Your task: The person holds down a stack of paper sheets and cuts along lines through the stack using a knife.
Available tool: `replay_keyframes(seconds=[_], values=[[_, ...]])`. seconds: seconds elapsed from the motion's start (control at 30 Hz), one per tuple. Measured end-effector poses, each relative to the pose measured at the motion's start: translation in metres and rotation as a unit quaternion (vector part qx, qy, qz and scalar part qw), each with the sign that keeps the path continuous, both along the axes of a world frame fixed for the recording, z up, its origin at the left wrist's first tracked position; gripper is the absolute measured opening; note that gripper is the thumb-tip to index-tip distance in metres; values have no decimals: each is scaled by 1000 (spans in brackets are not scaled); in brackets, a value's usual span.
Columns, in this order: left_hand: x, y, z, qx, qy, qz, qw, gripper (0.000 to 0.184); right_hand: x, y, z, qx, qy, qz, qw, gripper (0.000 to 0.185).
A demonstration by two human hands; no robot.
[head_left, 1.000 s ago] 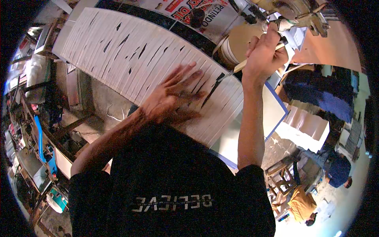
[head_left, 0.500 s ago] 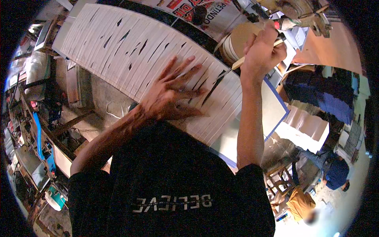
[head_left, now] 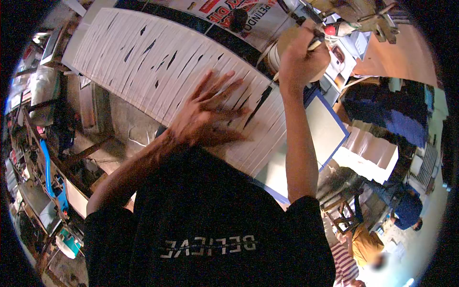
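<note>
My left hand (head_left: pixel 208 112) rests with fingers spread on a long panel of narrow pale strips (head_left: pixel 119 57). Dark, pointed gaps show between several of the strips. Beyond the panel's far edge, my right hand (head_left: pixel 302 60) is closed around a brush with a pale wooden handle (head_left: pixel 314 45). That hand is over a round tub (head_left: pixel 273 58) with tan contents and partly covers it. The brush's tip is hidden behind the hand, so I cannot tell whether it touches the contents.
Under the panel lies a pale board with a blue edge (head_left: pixel 340 138). A printed banner sheet (head_left: pixel 229 16) lies along the far side. A white stack (head_left: pixel 370 155) stands at the right, with people (head_left: pixel 366 246) lower right. Cluttered shelving (head_left: pixel 40 191) fills the left.
My right hand has moved off the strips, up and left, to the tub, taking the brush with it. My left hand has hardly moved. A striped sleeve now shows at lower right.
</note>
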State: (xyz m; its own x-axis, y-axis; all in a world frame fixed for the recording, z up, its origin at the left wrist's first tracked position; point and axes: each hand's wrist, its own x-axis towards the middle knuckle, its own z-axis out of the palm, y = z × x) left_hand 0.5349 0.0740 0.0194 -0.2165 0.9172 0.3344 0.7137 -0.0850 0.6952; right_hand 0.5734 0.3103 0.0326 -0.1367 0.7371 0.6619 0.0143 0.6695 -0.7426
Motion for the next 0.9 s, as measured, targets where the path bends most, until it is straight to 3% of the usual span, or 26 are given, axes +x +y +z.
replay_keyframes(seconds=[0.03,0.07,0.13,0.17,0.23,0.3,0.33,0.37,0.43,0.5,0.53,0.57,0.63,0.7,0.77,0.83,0.9], values=[[0,1,1,8,3,2,1000,53,2,3,8,3,1,1,1000,41],[2,-1,0,-5,-170,2,985,54,3,4,21,-65,25,23,997,42],[5,-5,-1,-24,-339,-1,940,54,8,8,24,-152,36,67,985,46],[4,-4,-1,-27,-285,-3,958,54,7,6,20,-152,35,63,986,46],[2,2,-1,-20,-224,-7,974,54,0,3,9,-24,-38,-22,999,48],[1,3,-2,-48,87,-1,995,54,-3,9,8,-87,-7,36,996,48],[3,1,-1,-48,87,1,995,54,-4,12,7,-83,-7,25,996,47],[6,-2,1,-28,-114,2,993,53,-3,12,6,-81,-8,13,997,47],[7,-4,0,-7,-309,6,951,53,-3,11,2,-65,18,14,998,49],[7,-4,1,1,-341,2,940,52,4,6,1,-72,-49,-3,996,50],[5,-2,1,6,-349,-2,937,52,1,24,-37,48,-83,-38,995,52],[5,-3,0,-19,-167,-4,986,52,5,23,-35,50,-86,-44,994,52],[0,4,-1,-29,29,6,999,52,1,32,-26,60,-67,-113,990,51],[3,-1,-2,-47,80,-13,996,45,5,55,-4,-16,-11,-78,997,45],[2,-2,-16,-48,118,-5,992,42,5,18,66,-197,43,-10,979,41],[1,0,-26,-35,161,2,986,39,4,5,64,-203,75,32,976,42],[0,0,-28,-30,114,-4,993,36,2,-2,58,-209,106,78,969,43]])
